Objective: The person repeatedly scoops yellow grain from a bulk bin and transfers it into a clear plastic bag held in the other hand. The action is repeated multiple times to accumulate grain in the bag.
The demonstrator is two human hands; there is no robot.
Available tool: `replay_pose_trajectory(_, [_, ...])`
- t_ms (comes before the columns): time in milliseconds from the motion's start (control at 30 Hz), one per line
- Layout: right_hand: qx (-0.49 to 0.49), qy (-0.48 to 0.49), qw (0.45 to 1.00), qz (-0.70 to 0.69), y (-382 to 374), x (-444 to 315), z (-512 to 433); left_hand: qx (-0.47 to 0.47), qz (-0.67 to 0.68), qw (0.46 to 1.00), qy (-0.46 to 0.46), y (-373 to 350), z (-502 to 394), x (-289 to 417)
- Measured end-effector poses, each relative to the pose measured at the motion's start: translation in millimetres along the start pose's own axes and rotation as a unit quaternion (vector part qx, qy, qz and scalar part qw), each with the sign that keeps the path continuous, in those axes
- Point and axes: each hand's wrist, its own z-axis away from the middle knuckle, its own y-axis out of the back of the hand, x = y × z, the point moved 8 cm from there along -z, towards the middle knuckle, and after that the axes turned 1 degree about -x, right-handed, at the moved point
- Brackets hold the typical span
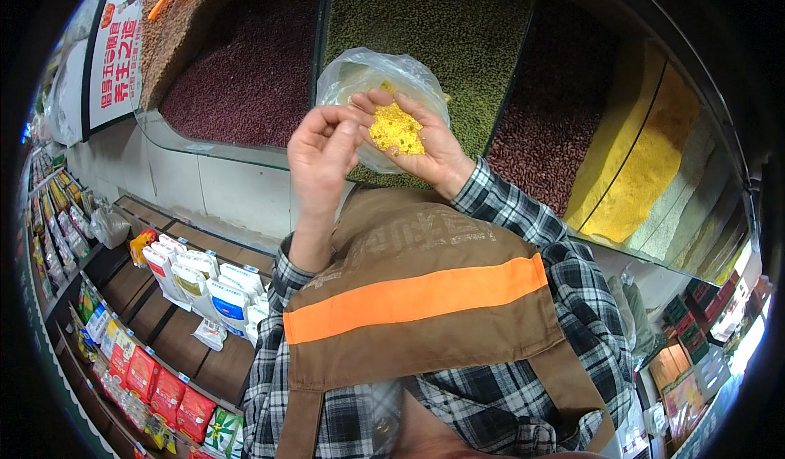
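My right hand [440, 152] is cupped palm up, with a heap of broken yellow grain [398, 132] in it. A few small green beans are mixed into the heap. Beside it is my left hand [321, 152], its thumb and fingers drawn together at the heap's left edge; whether a bean is pinched there is too small to tell. Under and behind both hands is a clear plastic bag [343, 75], with some yellow grain showing at its mouth. The bag rests on a bin of green mung beans [429, 14], and my hands hide part of it.
Small red beans [245, 91] fill the bin to the left, larger dark red beans [533, 158] the one to the right. Yellow grain or meal [644, 152] lies farther right. A glass rim [214, 155] edges the bins. White packets [196, 278] stand on a lower shelf.
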Motion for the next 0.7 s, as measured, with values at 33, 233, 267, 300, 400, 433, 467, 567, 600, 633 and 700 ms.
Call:
replay_pose_trajectory(33, [-0.028,-0.004,1.000,-0.010,-3.6,0.9,0.3,-0.019,-0.005,1.000,0.008,-1.4,-0.5,-0.2])
replay_pose_trajectory(233, [-0.026,-0.005,1.000,0.018,-3.2,0.9,-0.6,-0.043,-0.235,0.968,-0.077,-17.9,-0.1,1.2])
replay_pose_trajectory(267, [-0.017,-0.004,1.000,0.017,-2.7,1.5,-0.4,-0.018,-0.322,0.939,-0.117,-20.0,2.2,5.9])
replay_pose_trajectory(300, [-0.004,-0.001,1.000,0.024,-1.8,1.4,-0.1,-0.015,-0.357,0.923,-0.141,-25.1,3.4,7.2])
replay_pose_trajectory(400, [0.027,0.008,0.999,0.041,0.7,0.5,0.1,-0.001,-0.432,0.880,-0.200,-36.6,5.8,11.1])
replay_pose_trajectory(433, [0.020,0.009,0.999,0.042,-0.9,0.3,-0.2,-0.001,-0.438,0.875,-0.206,-38.1,5.6,11.2])
replay_pose_trajectory(467, [0.031,0.013,0.998,0.054,0.5,-0.5,-0.2,0.000,-0.443,0.872,-0.208,-38.9,5.4,11.0])
replay_pose_trajectory(567, [0.023,0.017,0.996,0.088,-0.4,-1.1,-0.9,-0.002,-0.446,0.869,-0.214,-39.3,4.6,10.3])
replay_pose_trajectory(600, [0.027,0.020,0.994,0.104,0.7,-1.4,-0.8,-0.003,-0.444,0.870,-0.215,-39.5,4.3,9.7])
replay_pose_trajectory(633, [0.030,0.022,0.992,0.121,1.2,-0.6,-1.2,-0.003,-0.444,0.870,-0.214,-38.8,4.3,9.6])
replay_pose_trajectory(700, [0.027,0.024,0.990,0.134,1.3,-0.9,-1.5,-0.001,-0.443,0.872,-0.208,-38.4,3.5,8.2])
